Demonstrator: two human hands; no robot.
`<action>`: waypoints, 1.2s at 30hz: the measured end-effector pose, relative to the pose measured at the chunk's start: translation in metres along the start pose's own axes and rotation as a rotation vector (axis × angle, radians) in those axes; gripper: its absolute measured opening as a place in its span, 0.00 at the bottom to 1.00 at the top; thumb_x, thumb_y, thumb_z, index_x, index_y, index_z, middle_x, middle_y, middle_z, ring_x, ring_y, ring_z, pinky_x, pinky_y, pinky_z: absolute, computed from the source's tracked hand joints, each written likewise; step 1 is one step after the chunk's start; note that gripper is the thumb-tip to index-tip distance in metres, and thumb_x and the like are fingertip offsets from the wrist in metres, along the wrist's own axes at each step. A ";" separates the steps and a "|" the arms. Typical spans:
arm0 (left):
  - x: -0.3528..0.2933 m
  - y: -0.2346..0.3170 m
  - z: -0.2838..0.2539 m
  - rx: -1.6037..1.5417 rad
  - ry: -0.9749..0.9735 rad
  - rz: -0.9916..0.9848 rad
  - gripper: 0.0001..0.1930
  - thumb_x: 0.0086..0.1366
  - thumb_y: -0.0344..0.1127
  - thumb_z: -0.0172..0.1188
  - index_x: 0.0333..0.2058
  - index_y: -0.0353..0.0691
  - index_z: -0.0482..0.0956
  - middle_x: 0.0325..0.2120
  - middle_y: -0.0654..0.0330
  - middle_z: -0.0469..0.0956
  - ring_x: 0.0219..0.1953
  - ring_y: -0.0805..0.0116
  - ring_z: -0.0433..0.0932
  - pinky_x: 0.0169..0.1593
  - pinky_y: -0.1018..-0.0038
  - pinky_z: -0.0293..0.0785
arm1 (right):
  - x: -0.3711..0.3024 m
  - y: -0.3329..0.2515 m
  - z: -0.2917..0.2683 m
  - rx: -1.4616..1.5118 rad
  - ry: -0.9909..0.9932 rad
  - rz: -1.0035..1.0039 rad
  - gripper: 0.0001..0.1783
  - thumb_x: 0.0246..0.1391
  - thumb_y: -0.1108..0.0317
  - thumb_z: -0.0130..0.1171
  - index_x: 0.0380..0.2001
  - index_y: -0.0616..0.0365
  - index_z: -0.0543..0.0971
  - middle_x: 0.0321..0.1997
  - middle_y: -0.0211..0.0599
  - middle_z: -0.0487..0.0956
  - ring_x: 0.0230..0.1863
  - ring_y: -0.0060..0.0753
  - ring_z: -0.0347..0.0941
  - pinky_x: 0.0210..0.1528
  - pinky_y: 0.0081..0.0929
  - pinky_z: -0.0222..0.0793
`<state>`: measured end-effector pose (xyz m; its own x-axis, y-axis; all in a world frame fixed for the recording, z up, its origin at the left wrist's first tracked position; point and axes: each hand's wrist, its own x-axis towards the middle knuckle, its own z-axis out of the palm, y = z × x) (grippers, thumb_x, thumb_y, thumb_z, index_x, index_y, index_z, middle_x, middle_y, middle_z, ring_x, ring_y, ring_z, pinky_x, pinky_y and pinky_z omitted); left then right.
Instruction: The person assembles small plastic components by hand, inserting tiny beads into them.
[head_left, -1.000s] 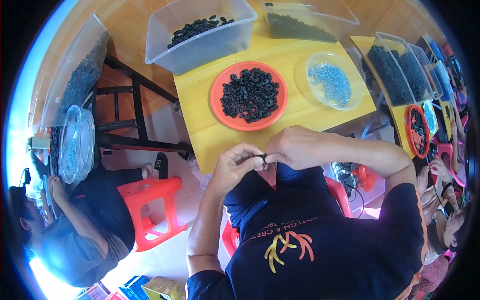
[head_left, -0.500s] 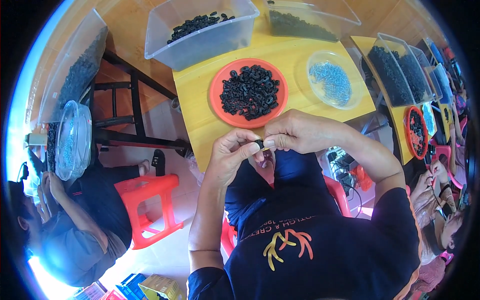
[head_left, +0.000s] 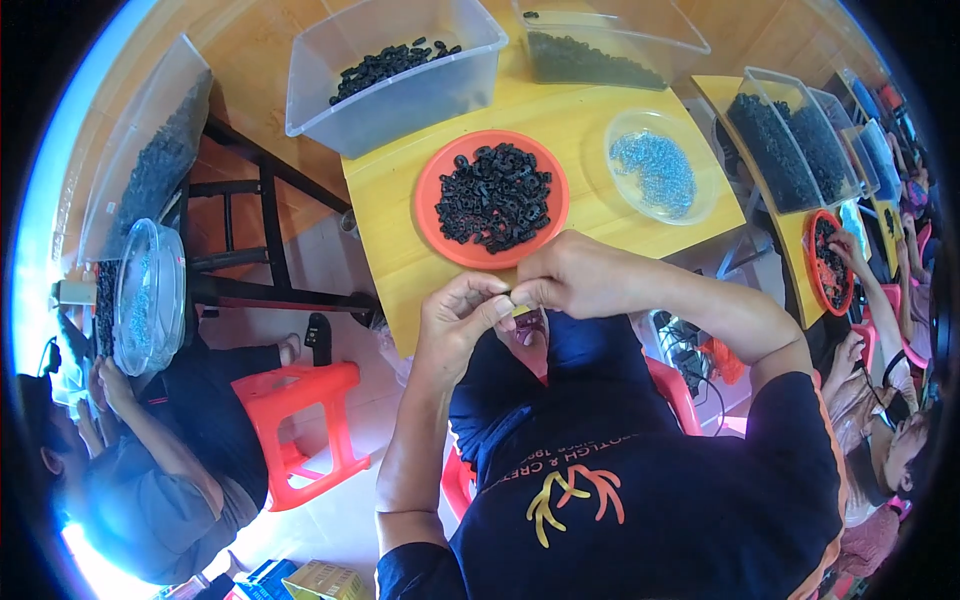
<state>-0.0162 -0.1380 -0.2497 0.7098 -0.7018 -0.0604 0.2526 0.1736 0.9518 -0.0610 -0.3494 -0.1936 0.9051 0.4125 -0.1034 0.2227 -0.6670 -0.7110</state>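
My left hand point(head_left: 462, 312) is closed, pinching a small black plastic piece point(head_left: 508, 294) between thumb and forefinger. Against that piece press the closed thumb and forefinger of my right hand point(head_left: 568, 276), which cover most of it; whether they hold anything else is hidden. Both hands meet above my lap at the table's near edge. Just beyond them a round red tray point(head_left: 427, 212) carries a heap of small black ring-like pieces point(head_left: 497, 196). To its right stands a clear round tub point(head_left: 704, 205) with many small bluish, shiny pieces point(head_left: 655, 168).
Two translucent bins, one at the back left point(head_left: 420, 112) and one at the back right point(head_left: 620, 32), hold more black pieces on the yellow table point(head_left: 385, 250). A red stool point(head_left: 300, 385) stands at left. Co-workers sit on both sides; another red tray point(head_left: 848, 290) is at right.
My fingers have closed further over the black piece, hiding more of it. The view has shifted slightly. At the right, a co-worker's hand has reached to the other red tray.
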 end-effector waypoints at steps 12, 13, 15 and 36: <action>0.014 0.010 0.016 0.082 0.093 0.269 0.09 0.60 0.26 0.64 0.40 0.38 0.80 0.50 0.58 0.72 0.52 0.70 0.72 0.56 0.71 0.68 | 0.000 0.018 0.036 1.409 -0.010 0.136 0.29 0.64 0.42 0.46 0.48 0.60 0.74 0.45 0.33 0.76 0.49 0.28 0.75 0.52 0.34 0.76; 0.013 0.011 0.020 0.154 0.127 0.319 0.12 0.59 0.25 0.64 0.43 0.37 0.80 0.49 0.57 0.74 0.51 0.70 0.73 0.55 0.72 0.69 | -0.001 0.018 0.039 1.409 -0.008 0.136 0.29 0.64 0.42 0.46 0.48 0.60 0.74 0.45 0.33 0.76 0.49 0.28 0.75 0.52 0.34 0.76; 0.009 0.013 0.020 0.331 0.126 0.316 0.14 0.59 0.25 0.63 0.45 0.35 0.79 0.47 0.56 0.76 0.49 0.70 0.75 0.53 0.74 0.70 | 0.000 0.013 0.041 1.580 0.008 0.114 0.28 0.65 0.44 0.45 0.51 0.59 0.73 0.47 0.33 0.76 0.51 0.29 0.75 0.54 0.36 0.74; 0.073 0.069 -0.004 0.966 0.137 0.589 0.12 0.59 0.31 0.63 0.42 0.34 0.80 0.35 0.50 0.80 0.34 0.59 0.80 0.39 0.70 0.75 | -0.015 0.022 0.034 1.622 0.114 0.097 0.29 0.66 0.46 0.44 0.58 0.57 0.68 0.54 0.37 0.74 0.56 0.34 0.71 0.56 0.39 0.71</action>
<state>0.0555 -0.1747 -0.1896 0.6311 -0.5958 0.4967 -0.7136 -0.1948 0.6729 -0.0819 -0.3495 -0.2311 0.9292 0.3155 -0.1926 -0.3607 0.6605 -0.6585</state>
